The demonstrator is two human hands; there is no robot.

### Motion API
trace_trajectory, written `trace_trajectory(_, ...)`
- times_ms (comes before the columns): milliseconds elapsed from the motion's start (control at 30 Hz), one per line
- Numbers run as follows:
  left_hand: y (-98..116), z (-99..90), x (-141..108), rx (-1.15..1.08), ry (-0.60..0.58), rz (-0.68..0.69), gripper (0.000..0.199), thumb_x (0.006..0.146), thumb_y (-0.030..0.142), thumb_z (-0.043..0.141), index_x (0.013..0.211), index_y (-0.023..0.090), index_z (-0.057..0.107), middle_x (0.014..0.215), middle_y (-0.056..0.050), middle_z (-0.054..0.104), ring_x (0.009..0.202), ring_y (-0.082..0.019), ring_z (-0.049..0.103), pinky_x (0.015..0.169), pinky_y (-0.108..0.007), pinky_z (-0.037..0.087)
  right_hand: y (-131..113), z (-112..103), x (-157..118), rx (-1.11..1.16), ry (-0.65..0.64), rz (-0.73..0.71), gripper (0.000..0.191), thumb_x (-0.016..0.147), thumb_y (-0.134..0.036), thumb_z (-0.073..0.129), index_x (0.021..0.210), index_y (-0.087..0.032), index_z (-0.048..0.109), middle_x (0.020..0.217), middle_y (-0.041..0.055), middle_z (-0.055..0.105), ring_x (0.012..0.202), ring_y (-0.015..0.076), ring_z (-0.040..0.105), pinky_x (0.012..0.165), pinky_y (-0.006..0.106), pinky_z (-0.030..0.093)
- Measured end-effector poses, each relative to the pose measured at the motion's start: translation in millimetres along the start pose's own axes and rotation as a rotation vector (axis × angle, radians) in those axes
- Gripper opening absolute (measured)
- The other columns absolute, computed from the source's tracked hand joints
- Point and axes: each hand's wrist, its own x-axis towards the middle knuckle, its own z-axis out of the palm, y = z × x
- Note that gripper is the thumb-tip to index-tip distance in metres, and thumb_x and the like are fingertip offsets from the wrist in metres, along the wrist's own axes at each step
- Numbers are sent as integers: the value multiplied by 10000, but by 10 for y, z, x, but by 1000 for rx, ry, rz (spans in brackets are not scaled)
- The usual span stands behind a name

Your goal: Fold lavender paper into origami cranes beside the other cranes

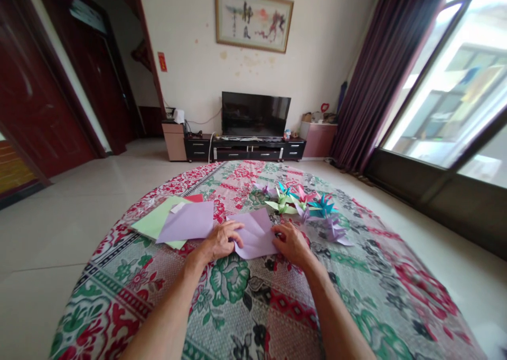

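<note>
A creased purple paper (255,234) lies between my two hands on the patterned tablecloth (245,318). My left hand (225,238) holds its left edge with curled fingers. At the opposite edge, my right hand (290,241) pinches the paper between thumb and fingers. To the left, a flat purple sheet (190,223) rests on green sheets (156,220), with a red sheet (196,197) partly showing behind. Several folded paper cranes in green, blue, pink and purple stand to the right, among them a green crane (283,204), a blue crane (324,206) and a purple crane (336,230).
A small white paper piece (178,208) lies on the left stack. Beyond the round table are a television (255,114) on a black cabinet (249,151), a framed picture (253,18), a dark curtain (376,75) and a window at the right.
</note>
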Motion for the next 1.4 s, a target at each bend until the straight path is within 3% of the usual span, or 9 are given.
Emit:
trace_trajectory(267,33,24,21,-31,-9,10,333,594,56,453,713,229,711,1245,3,557,1173,-152,456,1055,-296,281,-105,47,-2,-122,82,-72,250,690,-80,515,785,-241,682,860,33,589,847,171,535,774,262,391)
trace_trajectory(433,2,-88,-14,-51,-64,-21,312,588,58,440,729,206,676,1274,-10,531,1197,-153,438,1041,-322,292,-217,85,-17,-179,7,-33,270,699,-76,488,718,-242,701,790,34,618,751,160,548,690,246,376)
trace_trajectory(667,-54,-154,-40,-124,-172,-36,327,560,57,482,789,201,665,1355,-52,445,1278,-173,346,1055,-281,249,-129,-22,6,-63,-194,-7,283,631,-155,538,873,-157,686,796,51,605,686,143,531,630,221,378)
trace_trajectory(933,-99,-156,-53,-188,-169,-16,261,586,59,524,775,189,648,1360,-45,438,1285,-179,337,1058,-288,245,-110,-60,3,-7,-225,-15,358,599,-206,584,946,-162,659,837,43,584,709,146,524,630,219,392)
trace_trajectory(1067,-104,-140,-55,-190,-117,10,246,604,77,562,803,186,660,1316,-61,486,1230,-177,415,1033,-283,296,-143,-64,12,14,-208,4,287,675,-285,577,918,-164,669,855,57,611,722,153,554,652,229,407)
trace_trajectory(1233,-72,-47,-6,-125,66,39,235,654,73,538,785,198,688,1151,-39,612,1055,-155,554,951,-275,391,-232,-78,19,9,-163,14,310,762,-426,531,897,-186,673,861,68,644,727,159,586,665,238,413)
trace_trajectory(1400,81,56,62,111,160,179,256,696,78,512,776,228,703,805,-13,657,814,-157,577,832,-308,420,-258,-77,34,-36,-58,-28,246,815,-325,476,848,-187,677,818,67,656,702,155,597,648,234,404)
